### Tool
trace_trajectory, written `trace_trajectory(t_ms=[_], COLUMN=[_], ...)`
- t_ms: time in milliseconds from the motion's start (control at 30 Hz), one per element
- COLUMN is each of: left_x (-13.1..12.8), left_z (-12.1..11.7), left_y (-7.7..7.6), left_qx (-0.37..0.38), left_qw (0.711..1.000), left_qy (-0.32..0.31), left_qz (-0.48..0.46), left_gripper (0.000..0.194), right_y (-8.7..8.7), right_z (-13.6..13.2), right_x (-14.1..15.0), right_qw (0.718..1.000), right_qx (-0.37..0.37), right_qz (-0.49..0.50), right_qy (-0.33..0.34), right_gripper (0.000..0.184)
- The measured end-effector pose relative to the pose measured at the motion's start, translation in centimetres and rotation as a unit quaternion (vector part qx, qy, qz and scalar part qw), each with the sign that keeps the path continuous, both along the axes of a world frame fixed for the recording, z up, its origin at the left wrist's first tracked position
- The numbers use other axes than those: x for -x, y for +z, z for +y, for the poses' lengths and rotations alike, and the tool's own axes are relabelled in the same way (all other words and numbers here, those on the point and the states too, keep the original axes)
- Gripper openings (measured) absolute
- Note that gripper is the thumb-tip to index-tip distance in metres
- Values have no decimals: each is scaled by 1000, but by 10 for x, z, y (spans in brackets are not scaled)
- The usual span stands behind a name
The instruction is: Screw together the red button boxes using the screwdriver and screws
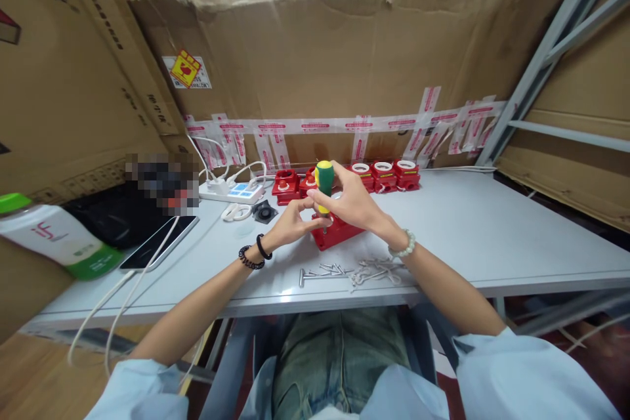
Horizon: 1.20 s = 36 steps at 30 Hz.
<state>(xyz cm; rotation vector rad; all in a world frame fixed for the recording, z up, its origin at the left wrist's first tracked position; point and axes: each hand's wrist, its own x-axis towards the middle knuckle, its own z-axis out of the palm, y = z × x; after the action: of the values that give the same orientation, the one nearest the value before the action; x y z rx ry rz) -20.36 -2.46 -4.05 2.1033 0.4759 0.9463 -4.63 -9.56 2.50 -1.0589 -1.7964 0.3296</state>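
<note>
My right grip (353, 200) is closed around the green and yellow screwdriver (325, 178). The screwdriver points up and down, with its thin end over the left end of the red metal part (340, 233). That red part sits on the surface (457, 230), just below my grips, its long side running off to my right. My left grip (290, 226) is nearer to its left end, with fingers around the screwdriver's low end. I can't tell if they pinch anything. Loose screws (333, 269) lie on the near side of the red part.
</note>
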Motion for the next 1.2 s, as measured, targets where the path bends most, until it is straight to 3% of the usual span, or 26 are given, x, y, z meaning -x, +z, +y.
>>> trace_trajectory(t_ms=[133, 300, 433, 600, 733, 833, 1033, 1200], left_x=[-2, 0, -3, 0, -7, -9, 12, 15], left_z=[-3, -6, -6, -6, -3, -4, -14, -12], left_y=[1, 5, 5, 3, -5, -5, 9, 8], left_qx=[-36, -30, -49, -43, -10, 10, -138, -155], left_qw=[998, 999, 996, 998, 998, 999, 986, 977], left_qy=[49, 9, 72, 13, 50, 25, 28, 5], left_qz=[-15, 13, 2, 37, -26, -43, 88, 147], left_gripper=[37, 30, 40, 33, 34, 38, 20, 18], right_y=[-3, -5, -4, -4, -5, -7, -7, -5], right_z=[1, 3, 3, 2, 4, 5, 5, 3], right_x=[-1, -1, -2, -1, -1, -3, -5, -6], right_qw=[1000, 1000, 1000, 999, 999, 1000, 999, 999], right_qx=[-5, -12, -15, -1, 0, -1, -23, -12], right_qz=[4, 16, 21, 35, 22, 9, -4, -23], right_qy=[7, -11, -7, -6, -23, -28, -40, -37], right_gripper=[20, 24, 26, 32, 33, 33, 32, 29])
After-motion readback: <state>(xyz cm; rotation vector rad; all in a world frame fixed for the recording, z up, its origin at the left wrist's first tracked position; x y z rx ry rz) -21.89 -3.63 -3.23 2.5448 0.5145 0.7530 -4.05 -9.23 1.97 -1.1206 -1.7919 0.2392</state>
